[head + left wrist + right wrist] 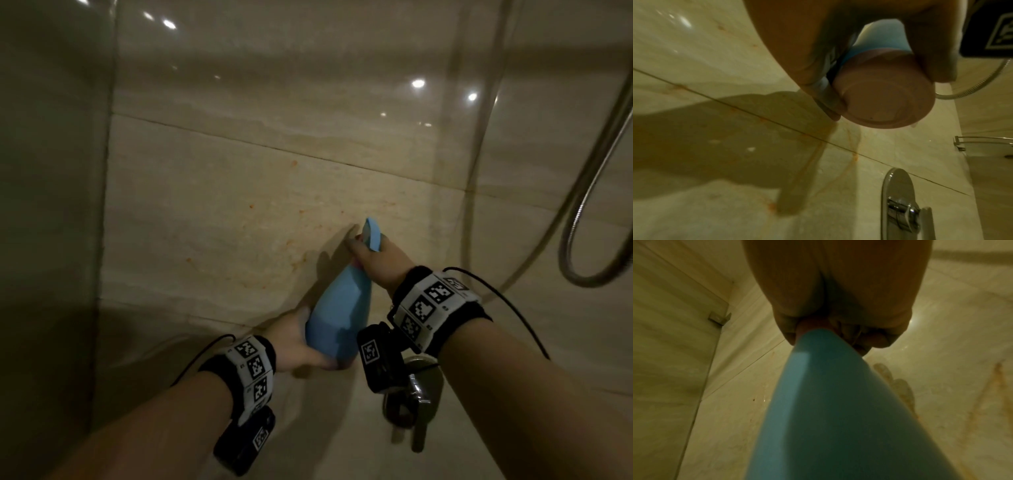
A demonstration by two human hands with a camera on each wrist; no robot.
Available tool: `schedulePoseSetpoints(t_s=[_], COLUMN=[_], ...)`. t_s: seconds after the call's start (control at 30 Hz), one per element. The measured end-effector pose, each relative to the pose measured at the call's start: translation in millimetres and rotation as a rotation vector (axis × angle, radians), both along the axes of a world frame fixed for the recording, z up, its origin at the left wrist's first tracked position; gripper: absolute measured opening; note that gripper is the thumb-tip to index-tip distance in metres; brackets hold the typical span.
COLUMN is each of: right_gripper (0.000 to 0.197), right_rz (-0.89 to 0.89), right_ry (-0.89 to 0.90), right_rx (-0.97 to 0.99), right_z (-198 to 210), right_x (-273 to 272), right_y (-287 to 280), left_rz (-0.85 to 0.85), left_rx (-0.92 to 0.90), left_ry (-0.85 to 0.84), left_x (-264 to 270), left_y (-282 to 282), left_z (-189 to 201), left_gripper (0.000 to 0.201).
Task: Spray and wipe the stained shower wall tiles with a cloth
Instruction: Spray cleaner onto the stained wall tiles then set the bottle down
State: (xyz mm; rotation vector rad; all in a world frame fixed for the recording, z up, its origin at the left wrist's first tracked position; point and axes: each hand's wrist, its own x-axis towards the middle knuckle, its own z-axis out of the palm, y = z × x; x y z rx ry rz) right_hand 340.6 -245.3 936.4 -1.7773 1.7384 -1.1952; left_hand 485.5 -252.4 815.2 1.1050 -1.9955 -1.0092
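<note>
A light-blue spray bottle [337,318] with a pink base [884,97] is held tilted in front of the beige wall tiles [222,212]. My left hand [301,346] grips its base, with the fingers curled round the bottom edge [818,68]. My right hand [366,253] grips the neck just under the blue spray head [372,234], which points at the wall. The bottle body [828,410] fills the right wrist view below the right hand [838,301]. Orange stains [291,243] and drip lines [853,146] [995,386] mark the tiles. No cloth is in view.
A chrome mixer tap [414,397] [900,203] sticks out of the wall just below my right wrist. A metal shower hose [582,212] loops on the right. A glass panel [51,205] closes the left side. A small shelf [982,142] hangs further right.
</note>
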Motion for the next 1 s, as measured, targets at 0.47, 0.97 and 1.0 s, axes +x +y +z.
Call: schedulePoseSetpoints(t_s=[0.47,0.97,1.0], right_gripper=[0.03,0.036,0.035], right_rz=[-0.062,0.095,0.092], right_ry=[0.117,0.145,0.166], right_rx=[0.017,-0.011,-0.016], right_z=[-21,-41,-40], right_x=[-36,-10,-7], right_y=[5,10,9], left_rz=[-0.011,0.085,0.082], left_rx=[0.035,0.04,0.049], left_ry=[-0.03,-0.061,-0.042], left_x=[-40,-22,-19], left_y=[7,13,12], left_z=[-22,-45,-45], left_gripper=[0.081,0.084,0.091])
